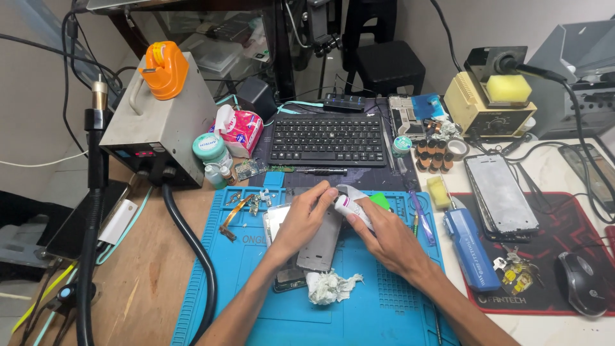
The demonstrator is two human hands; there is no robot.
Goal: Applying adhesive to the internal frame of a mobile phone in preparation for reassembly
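Observation:
On the blue work mat [378,301] lies a grey phone frame [320,243]. My left hand [306,214] rests on its upper part and pins it down. My right hand [378,234] holds a small white tube [351,208] with its tip pointed at the frame's top edge. A crumpled white tissue [328,286] lies just in front of the frame. Under the frame a dark phone part [288,279] sticks out at the lower left.
A black keyboard [327,139] sits behind the mat. A hot-air station [157,125] with a black hose [192,250] stands at the left. At the right lie a blue tool [471,253], a phone screen [503,192], a mouse [580,282] and a soldering station [490,106].

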